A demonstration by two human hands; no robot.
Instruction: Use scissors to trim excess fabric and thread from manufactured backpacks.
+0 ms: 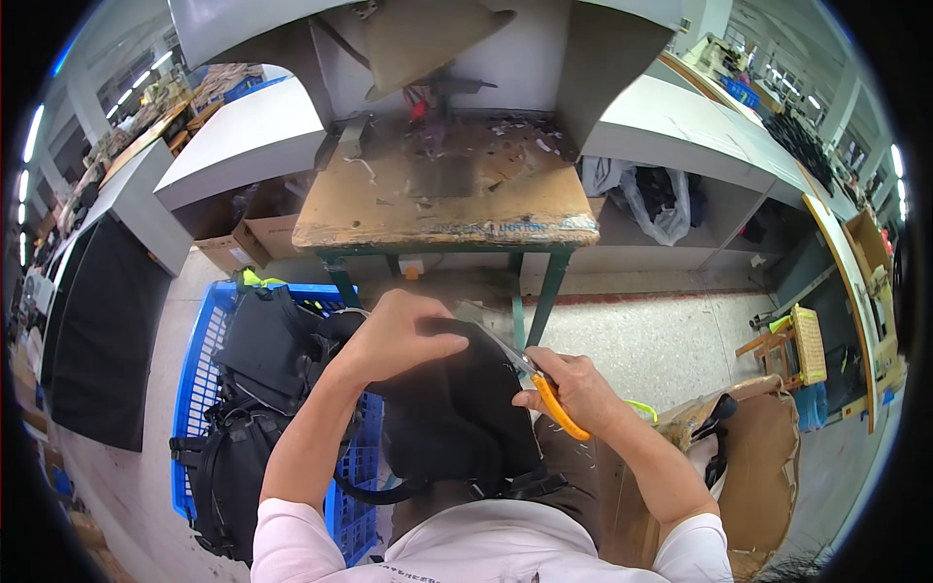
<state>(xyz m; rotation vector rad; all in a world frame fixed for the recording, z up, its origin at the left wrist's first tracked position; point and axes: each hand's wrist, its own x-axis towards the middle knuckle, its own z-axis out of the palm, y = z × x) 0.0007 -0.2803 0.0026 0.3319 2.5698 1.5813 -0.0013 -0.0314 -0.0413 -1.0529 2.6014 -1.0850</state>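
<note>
A black bag (437, 418) with straps rests on my lap. Its top edge lies by my left hand (398, 340), whose fingers are closed on the black fabric, thumb along it; the fingertips are partly hidden. In my right hand (578, 389) is a pair of scissors (559, 406) with orange handles. Their metal blades point up and left, lying close along the bag's upper right edge. Whether the blades touch the fabric I cannot tell. A bit of bright yellow-green trim (641, 408) shows beside my right wrist.
A blue plastic crate (199, 389) at my left holds several black bags (267, 340). Ahead stands a worn wooden workbench (447, 209) with scraps on it. An opened cardboard box (758, 466) sits at my right, and a small wooden stool (805, 345) farther off.
</note>
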